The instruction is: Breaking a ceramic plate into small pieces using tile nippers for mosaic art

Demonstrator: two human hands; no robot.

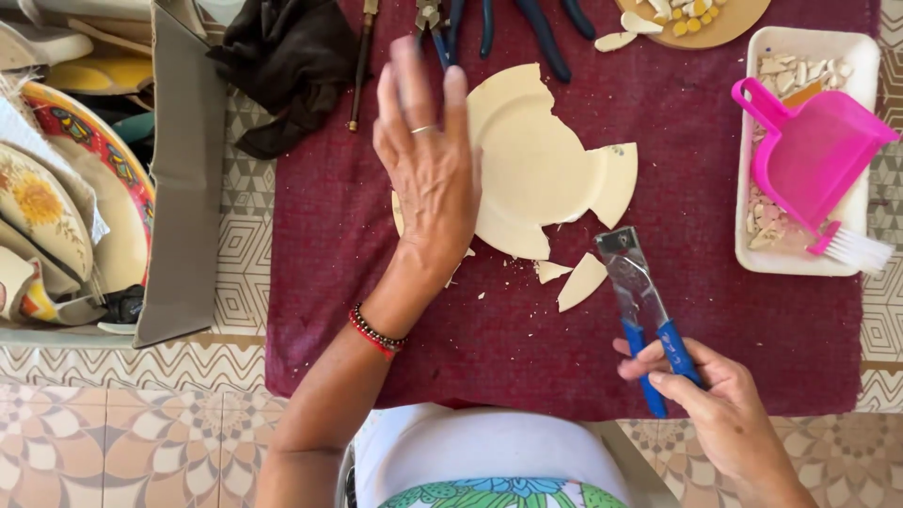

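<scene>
A cream plate (527,160) with broken edges lies upside down on a dark red cloth (752,320). My left hand (428,165) hovers flat over the plate's left side, fingers together, holding nothing. A curved broken rim piece (616,182) lies against the plate's right edge. Smaller shards (581,281) and crumbs lie just below the plate. My right hand (710,390) grips blue-handled tile nippers (640,301), whose metal head points toward the shards.
A white tray (870,56) at the right holds tile bits, a pink dustpan (809,150) and a small brush (851,247). A cardboard box (183,188) of patterned plates (56,188) stands at the left. Pliers (489,23), a dark rag (287,66) and a round board (724,23) lie at the far edge.
</scene>
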